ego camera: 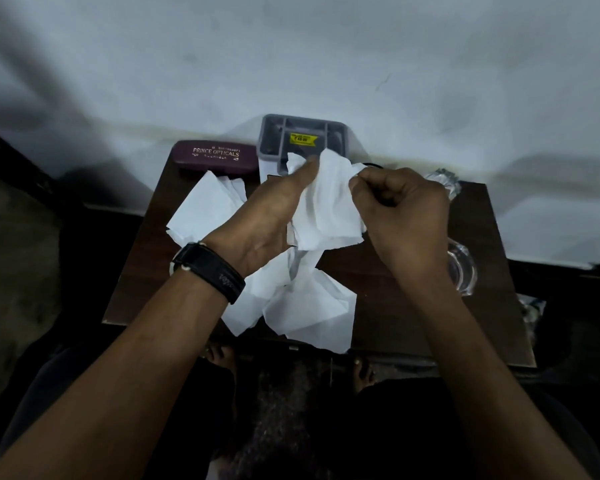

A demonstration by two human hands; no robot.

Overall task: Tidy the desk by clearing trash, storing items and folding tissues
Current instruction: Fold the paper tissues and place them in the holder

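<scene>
Both hands hold one white tissue (326, 209) up above the small dark wooden desk (388, 306). My left hand (271, 220), with a black watch on its wrist, grips the tissue's left edge, thumb on top. My right hand (399, 216) pinches the tissue's upper right corner with curled fingers. More loose white tissues lie on the desk: one pile (205, 209) at the left and another crumpled pile (309, 306) at the front edge.
A maroon spectacle case (215, 155) lies at the desk's back left. A grey compartment organiser (302, 133) with a yellow sticker stands at the back against the white wall. Clear glass items (461, 268) sit at the right edge. My feet show below the desk.
</scene>
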